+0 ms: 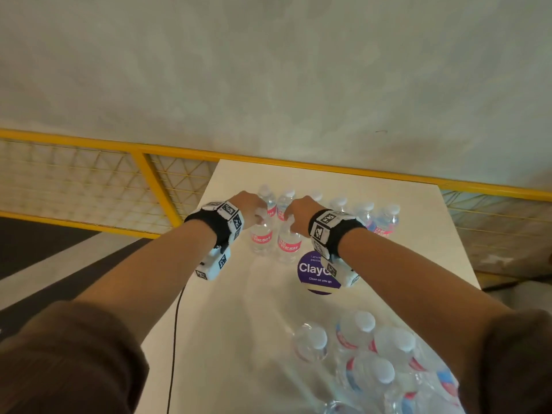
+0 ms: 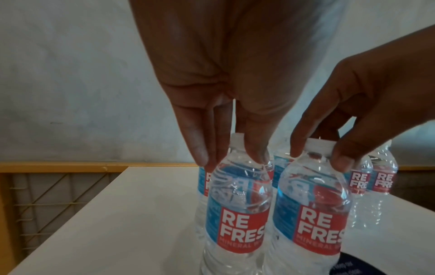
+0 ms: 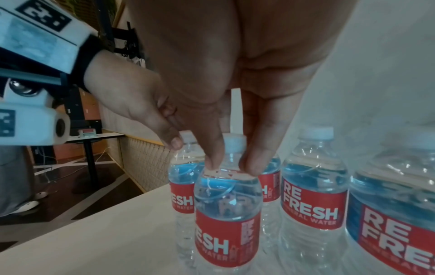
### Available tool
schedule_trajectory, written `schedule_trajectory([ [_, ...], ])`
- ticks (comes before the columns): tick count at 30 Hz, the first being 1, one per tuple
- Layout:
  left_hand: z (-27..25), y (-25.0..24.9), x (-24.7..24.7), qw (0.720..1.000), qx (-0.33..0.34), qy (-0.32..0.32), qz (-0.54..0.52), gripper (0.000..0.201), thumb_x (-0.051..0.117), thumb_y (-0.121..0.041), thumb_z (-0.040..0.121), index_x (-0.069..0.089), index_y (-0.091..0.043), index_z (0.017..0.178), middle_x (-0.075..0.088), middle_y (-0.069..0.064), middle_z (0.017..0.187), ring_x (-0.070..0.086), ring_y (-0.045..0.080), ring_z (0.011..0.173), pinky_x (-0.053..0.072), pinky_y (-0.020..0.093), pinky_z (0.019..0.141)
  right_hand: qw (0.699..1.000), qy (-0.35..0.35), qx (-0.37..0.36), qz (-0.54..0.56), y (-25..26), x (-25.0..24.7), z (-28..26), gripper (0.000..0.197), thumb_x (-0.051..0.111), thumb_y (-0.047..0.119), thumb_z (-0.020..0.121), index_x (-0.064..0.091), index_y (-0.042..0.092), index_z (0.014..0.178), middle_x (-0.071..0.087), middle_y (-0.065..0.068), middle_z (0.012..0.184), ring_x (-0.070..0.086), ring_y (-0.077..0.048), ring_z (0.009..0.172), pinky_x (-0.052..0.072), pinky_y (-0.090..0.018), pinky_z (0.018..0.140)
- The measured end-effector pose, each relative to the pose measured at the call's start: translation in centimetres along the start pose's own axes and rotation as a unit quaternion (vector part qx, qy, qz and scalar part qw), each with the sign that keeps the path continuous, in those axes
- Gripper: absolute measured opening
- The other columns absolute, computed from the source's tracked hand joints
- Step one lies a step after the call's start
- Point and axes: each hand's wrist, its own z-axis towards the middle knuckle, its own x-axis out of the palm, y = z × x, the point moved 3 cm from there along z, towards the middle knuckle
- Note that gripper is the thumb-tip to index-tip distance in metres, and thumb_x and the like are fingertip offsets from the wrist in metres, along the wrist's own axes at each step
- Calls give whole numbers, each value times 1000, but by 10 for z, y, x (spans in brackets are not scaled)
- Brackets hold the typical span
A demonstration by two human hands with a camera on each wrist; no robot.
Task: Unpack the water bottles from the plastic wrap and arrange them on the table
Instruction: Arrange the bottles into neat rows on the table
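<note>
Two clear water bottles with red and blue labels stand upright side by side on the white table (image 1: 239,309), just in front of a row of several bottles (image 1: 365,215). My left hand (image 1: 257,211) pinches the neck of the left bottle (image 1: 261,238) from above; in the left wrist view the left hand (image 2: 230,158) has its fingertips on the left bottle (image 2: 237,214) just under the cap. My right hand (image 1: 294,216) pinches the right bottle (image 1: 288,245) the same way, as the right hand (image 3: 231,161) shows on the right bottle (image 3: 228,219). The torn plastic wrap (image 1: 430,392) with several bottles lies near me, at the right.
A round purple sticker (image 1: 310,271) lies on the table right behind the two held bottles, towards me. A yellow railing with wire mesh (image 1: 155,177) runs along the table's far and left sides. A black cable (image 1: 174,330) hangs at the left table edge.
</note>
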Motion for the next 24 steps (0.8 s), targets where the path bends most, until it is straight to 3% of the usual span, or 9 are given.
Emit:
schedule_trajectory([
  [4,5,2,2,1000,-9,3,-13,34,58,-27,89,59,-10,119,61,10,122,57,30,111,46,38,96,1000,8,8,7,-4,0,5,45,65,16,86,55,17,131,57,-10,128,59,-26,112,49,-30,92],
  [9,13,12,10,997,-22,-5,-76,46,67,-29,84,55,-16,127,56,7,129,53,29,118,43,33,98,1000,-5,6,8,-12,5,8,44,62,19,89,53,16,132,59,-9,128,56,-26,115,45,-30,97],
  [16,16,16,6,995,-35,-5,-95,36,67,-24,83,60,-14,118,62,8,121,57,30,111,46,38,96,999,-25,7,18,0,10,25,37,64,17,86,60,21,122,63,-7,115,63,-27,101,52,-33,88],
  [19,15,16,6,995,-38,-10,-94,38,67,-24,84,59,-13,120,62,9,122,57,30,112,46,39,97,999,-26,14,12,2,10,31,34,63,18,87,60,18,120,64,-8,114,62,-28,103,51,-33,89],
  [24,16,20,7,993,-56,-20,-104,45,69,-26,82,57,-12,123,60,9,124,56,30,114,45,38,98,1000,-13,24,12,0,16,36,46,71,20,81,55,19,124,63,-9,113,63,-28,100,53,-33,85],
])
